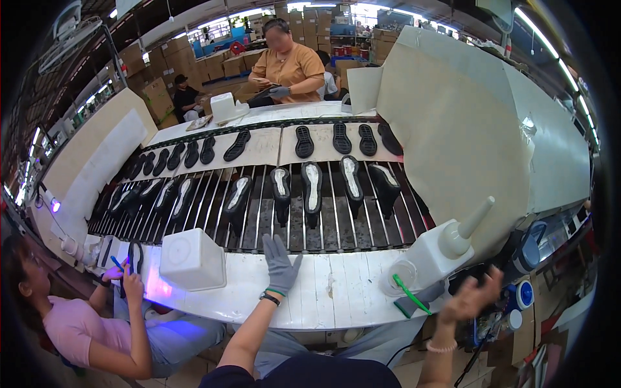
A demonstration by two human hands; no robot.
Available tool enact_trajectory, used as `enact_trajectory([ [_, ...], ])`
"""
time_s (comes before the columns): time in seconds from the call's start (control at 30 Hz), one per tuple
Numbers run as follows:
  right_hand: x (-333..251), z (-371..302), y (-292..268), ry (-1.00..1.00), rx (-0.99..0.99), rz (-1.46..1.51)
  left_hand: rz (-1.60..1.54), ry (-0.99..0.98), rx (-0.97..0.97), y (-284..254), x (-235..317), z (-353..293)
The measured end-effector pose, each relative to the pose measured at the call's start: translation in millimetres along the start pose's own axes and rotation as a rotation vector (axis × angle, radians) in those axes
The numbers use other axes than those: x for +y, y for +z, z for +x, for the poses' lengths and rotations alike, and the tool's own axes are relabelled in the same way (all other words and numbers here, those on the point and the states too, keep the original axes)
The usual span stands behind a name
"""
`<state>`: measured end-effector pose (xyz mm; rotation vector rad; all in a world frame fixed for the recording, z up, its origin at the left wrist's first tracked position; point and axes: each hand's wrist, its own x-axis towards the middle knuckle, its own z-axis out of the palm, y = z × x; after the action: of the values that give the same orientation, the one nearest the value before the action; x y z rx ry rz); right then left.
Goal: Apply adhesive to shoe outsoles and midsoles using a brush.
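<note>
My left hand (281, 266), in a grey glove, lies with fingers spread on the white ledge (336, 304), its fingertips near the rods of the roller conveyor (259, 226). My bare right hand (471, 299) is raised off the ledge's right end, fingers apart and slightly blurred, with nothing seen in it. On the conveyor ahead are several black shoe uppers (281, 200), their white-coated bottoms facing up. Behind them a row of black shoe soles (304, 141) lies on a pale board (265, 152). Near my right hand, a green-handled brush (411, 295) leans over a round clear cup (399, 277).
A white spouted bottle (440, 252) stands at the ledge's right. An upturned-looking white tub (192, 260) sits left of my left hand. Tall pale panels (453, 123) wall the right side. A person in pink (90, 326) works at left; another in orange (301, 68) stands across.
</note>
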<state>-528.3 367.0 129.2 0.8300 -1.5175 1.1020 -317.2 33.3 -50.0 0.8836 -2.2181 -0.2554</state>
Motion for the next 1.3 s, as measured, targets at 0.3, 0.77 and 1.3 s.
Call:
enact_trajectory([
  [0.3, -175.0, -136.8, 178.1, -0.209, -1.094, 0.548, -0.078, 0.230, -0.242, 76.0, 16.5, -34.3],
  [0.77, -159.4, -206.2, 150.9, -0.121, -1.090, 0.694, 0.027, 0.359, -0.356, 57.7, 51.4, -13.9],
  [1.3, -150.9, -214.3, 150.1, -0.088, -1.003, 0.761, 0.042, 0.335, -0.373, 55.7, 55.7, -16.4],
])
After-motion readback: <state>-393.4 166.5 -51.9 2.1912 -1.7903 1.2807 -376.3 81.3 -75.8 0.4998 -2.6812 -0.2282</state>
